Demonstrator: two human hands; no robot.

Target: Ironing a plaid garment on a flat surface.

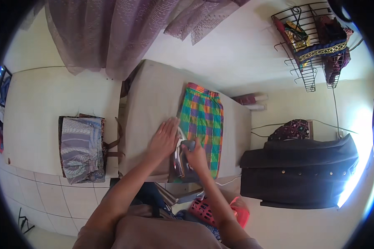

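Observation:
A plaid garment (204,114) in green, orange, purple and yellow, with a gathered waistband at its far end, lies lengthwise on a beige-covered ironing surface (147,91). My right hand (196,157) is wrapped round the dark handle of a clothes iron (178,159). The iron's shiny metal body rests over the garment's near left part, its underside hidden. Just left of the iron, my left hand (165,136) lies flat, fingers stretched out together, at the garment's left edge. It holds nothing.
Folded patterned clothes (81,147) are stacked on the left. A black buttoned jacket (299,172) lies on the right. A pink basket (202,209) stands below the near edge, close to a white cord (227,181). Purple curtains (108,33) and a wire rack (309,45) hang beyond.

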